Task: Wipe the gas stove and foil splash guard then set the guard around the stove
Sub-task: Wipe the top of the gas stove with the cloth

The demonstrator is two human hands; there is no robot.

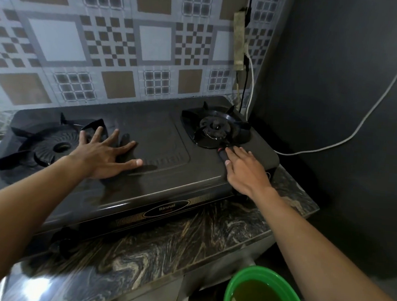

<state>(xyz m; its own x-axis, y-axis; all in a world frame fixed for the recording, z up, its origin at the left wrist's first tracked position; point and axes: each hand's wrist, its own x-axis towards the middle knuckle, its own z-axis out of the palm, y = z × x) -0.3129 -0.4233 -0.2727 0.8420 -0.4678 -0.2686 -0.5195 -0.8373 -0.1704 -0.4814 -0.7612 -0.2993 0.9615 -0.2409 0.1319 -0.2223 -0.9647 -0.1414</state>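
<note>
Stove: a dark two-burner gas stove (160, 147) sits on the veined stone counter (186, 239), its back edge close to the splash guard; the front strip carries an oval badge (166, 209).
Splash guard: a shiny sheet printed with brown and grey squares (101, 44) stands upright behind the stove and runs the whole width of it; its right end meets the dark wall (339, 78).
Left hand: the left hand (100, 157) lies palm down on the flat stove top just right of the left burner (52, 147), fingers straight and spread, holding nothing.
Right hand: the right hand (243, 170) reaches to the near edge of the right burner (214, 128). Its fingers and thumb lie on either side of a small dark thing with a red spot (222, 153). I cannot tell whether it is gripped or only touched, nor what it is.
Burners: both have black pan supports with raised prongs; the right one shows its round burner head in the middle.
Knob: one black knob (63, 239) shows on the stove's front, low left, blurred.
Bucket: a green bucket (284, 281) stands below the counter's edge, low right, with yellowish liquid in it.
Wall: a grimy power strip (239, 40) hangs in the corner, and a white cable (359, 124) loops across the dark wall down to the counter beside the stove.
</note>
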